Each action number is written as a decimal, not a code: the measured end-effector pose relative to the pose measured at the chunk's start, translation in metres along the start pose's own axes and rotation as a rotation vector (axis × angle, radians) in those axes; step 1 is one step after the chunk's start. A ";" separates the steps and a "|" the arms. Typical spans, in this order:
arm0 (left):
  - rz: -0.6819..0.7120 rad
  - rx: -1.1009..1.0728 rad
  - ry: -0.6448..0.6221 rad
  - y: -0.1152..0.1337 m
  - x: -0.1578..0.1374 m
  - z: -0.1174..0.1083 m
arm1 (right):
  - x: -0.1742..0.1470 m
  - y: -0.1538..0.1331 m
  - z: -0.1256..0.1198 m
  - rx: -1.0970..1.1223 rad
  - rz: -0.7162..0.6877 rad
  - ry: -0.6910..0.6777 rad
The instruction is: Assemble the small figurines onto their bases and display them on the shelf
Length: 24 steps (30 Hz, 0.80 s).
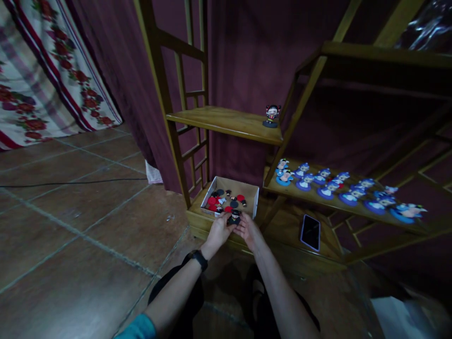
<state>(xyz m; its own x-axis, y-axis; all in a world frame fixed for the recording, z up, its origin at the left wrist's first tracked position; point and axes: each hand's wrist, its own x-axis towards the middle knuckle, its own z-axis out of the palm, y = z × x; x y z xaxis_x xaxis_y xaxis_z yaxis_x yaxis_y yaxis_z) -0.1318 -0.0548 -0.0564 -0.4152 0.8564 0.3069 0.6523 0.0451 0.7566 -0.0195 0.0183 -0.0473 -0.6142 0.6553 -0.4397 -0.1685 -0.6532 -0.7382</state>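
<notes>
Both of my hands are together at the near edge of a shallow cardboard box [250,192] on the bottom shelf. My left hand [219,231] is closed on a small dark figurine [234,217] with black hair. My right hand [248,230] touches the same figurine from the other side, its fingers curled round the lower part. Inside the box lie red discs [240,197], dark discs [233,204] and several small figurines [243,203]. A figurine with black hair buns [271,116] stands on a dark base on the shelf above.
Two rows of blue and white figurines [330,188] stand on the right shelf. A phone [310,232] lies on the lowest shelf. Wooden posts [173,155] frame the unit. A cable [77,182] crosses the tiled floor on the left; something white [395,316] is at lower right.
</notes>
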 end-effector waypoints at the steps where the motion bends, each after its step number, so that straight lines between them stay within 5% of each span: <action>1: 0.007 0.008 0.001 0.000 0.000 0.000 | 0.001 0.001 0.000 -0.013 -0.008 0.005; 7: 0.045 0.002 -0.036 0.000 0.000 0.002 | 0.003 0.002 0.000 -0.048 -0.014 0.057; 24: -0.132 -0.193 0.009 -0.011 0.005 0.010 | 0.002 -0.004 0.003 -0.047 0.029 0.076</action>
<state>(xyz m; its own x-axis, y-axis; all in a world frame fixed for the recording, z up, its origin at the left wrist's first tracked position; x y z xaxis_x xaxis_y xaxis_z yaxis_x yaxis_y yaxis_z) -0.1346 -0.0463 -0.0686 -0.4946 0.8452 0.2024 0.4594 0.0566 0.8864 -0.0226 0.0207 -0.0438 -0.5578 0.6644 -0.4974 -0.1138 -0.6549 -0.7471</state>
